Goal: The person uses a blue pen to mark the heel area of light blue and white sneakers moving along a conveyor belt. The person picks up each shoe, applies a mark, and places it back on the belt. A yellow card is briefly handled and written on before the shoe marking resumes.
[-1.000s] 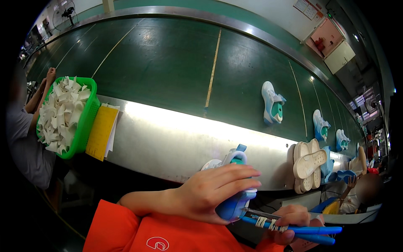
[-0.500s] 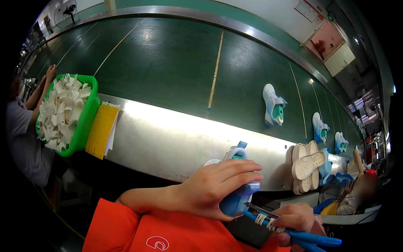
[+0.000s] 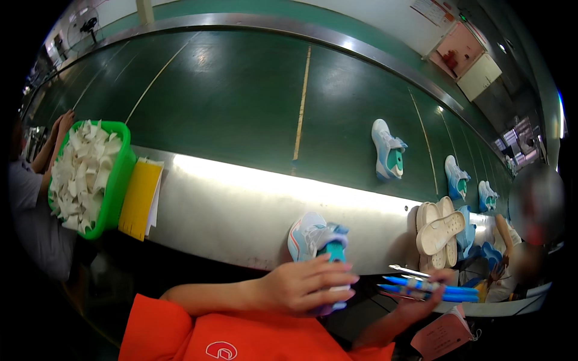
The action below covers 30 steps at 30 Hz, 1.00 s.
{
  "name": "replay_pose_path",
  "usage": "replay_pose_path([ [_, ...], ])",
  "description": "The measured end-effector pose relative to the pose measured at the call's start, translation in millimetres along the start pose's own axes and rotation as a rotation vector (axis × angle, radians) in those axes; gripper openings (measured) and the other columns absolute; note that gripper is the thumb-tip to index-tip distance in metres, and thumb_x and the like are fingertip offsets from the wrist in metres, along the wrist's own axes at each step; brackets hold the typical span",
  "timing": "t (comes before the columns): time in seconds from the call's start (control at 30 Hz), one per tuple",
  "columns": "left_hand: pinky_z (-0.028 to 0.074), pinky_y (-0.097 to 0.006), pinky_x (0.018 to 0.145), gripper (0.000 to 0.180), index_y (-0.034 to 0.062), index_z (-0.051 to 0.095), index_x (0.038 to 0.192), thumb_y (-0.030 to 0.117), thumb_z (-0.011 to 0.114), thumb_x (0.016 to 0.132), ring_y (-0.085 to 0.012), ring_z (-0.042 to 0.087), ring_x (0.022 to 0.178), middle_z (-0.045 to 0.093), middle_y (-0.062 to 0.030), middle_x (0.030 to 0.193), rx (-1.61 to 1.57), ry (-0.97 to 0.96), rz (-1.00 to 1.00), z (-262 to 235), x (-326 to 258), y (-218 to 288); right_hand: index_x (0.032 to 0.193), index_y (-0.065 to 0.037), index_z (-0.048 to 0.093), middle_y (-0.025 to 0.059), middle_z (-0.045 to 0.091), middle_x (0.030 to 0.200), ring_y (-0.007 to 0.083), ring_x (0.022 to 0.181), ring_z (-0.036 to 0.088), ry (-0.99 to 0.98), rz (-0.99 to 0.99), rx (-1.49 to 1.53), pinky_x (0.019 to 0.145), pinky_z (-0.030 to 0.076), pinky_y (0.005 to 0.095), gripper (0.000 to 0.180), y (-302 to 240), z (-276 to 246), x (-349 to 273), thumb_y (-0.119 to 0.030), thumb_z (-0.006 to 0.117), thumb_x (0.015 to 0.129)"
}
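A white and light-blue sports shoe [image 3: 306, 236] with a teal lining is held upright near the metal ledge, its toe pointing away from me. My left hand [image 3: 310, 284] is closed around its heel end and hides much of it. Off to the right, clear of the shoe, my right hand [image 3: 426, 299] grips a bundle of blue pens [image 3: 460, 295]. A thin silver-tipped tool [image 3: 404, 271] sticks out of the same grip. Its exact kind is blurred.
A green basket [image 3: 123, 157] of white scraps and a yellow booklet [image 3: 140, 198] lie at left. Beige soles [image 3: 442, 234] are stacked at right. More shoes [image 3: 388, 150] stand on the green conveyor belt [image 3: 241, 108]. A pink tag [image 3: 442, 332] hangs lower right. Other people sit on both sides.
My right hand has drawn the pens away from the shoe, up and to the right. The shoe has turned more upright in my left hand, showing its toe.
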<state>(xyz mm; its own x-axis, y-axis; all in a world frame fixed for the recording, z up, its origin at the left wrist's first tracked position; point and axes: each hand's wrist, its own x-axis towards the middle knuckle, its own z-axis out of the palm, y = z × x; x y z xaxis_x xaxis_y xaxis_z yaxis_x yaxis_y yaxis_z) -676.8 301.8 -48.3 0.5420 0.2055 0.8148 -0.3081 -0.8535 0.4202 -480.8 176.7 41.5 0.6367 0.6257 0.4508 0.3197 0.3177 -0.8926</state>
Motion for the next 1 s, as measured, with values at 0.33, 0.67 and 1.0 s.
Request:
replay_pose_path([
  [0.33,0.038,-0.041,0.095,0.034,0.0266,0.046,0.114,0.015,0.054,0.083,-0.0185,0.045,0.119,0.040,-0.0067,0.135,0.053,-0.288,0.276,87.6,-77.4,-42.1,0.083,-0.010,0.042,0.0010,0.045,0.061,0.0075,0.043,0.045,0.322,0.238,-0.040,0.036,0.029,0.0178,0.025,86.3,-33.1,-18.1,-0.033,0.037,0.091],
  [0.67,0.032,-0.045,0.101,0.058,0.0123,0.047,0.116,0.021,0.074,0.065,-0.0409,0.026,0.128,0.026,-0.0224,0.137,0.039,-0.314,-0.070,104.9,96.7,-146.0,0.084,-0.012,0.042,-0.0004,0.043,0.060,0.0059,0.047,0.046,0.481,0.205,0.049,0.034,0.026,0.0164,0.025,106.4,-35.4,-21.7,-0.034,0.035,0.093],
  [1.0,0.031,-0.042,0.101,0.031,0.0099,0.060,0.104,0.015,0.067,0.074,-0.0305,0.047,0.115,0.052,-0.0152,0.119,-0.274,-0.002,-0.006,17.7,91.3,-1.4,0.086,-0.012,0.045,0.0020,0.046,0.058,0.0075,0.047,0.045,0.473,0.419,0.168,0.035,0.027,0.0181,0.025,122.0,-26.7,-35.2,-0.035,0.038,0.092],
])
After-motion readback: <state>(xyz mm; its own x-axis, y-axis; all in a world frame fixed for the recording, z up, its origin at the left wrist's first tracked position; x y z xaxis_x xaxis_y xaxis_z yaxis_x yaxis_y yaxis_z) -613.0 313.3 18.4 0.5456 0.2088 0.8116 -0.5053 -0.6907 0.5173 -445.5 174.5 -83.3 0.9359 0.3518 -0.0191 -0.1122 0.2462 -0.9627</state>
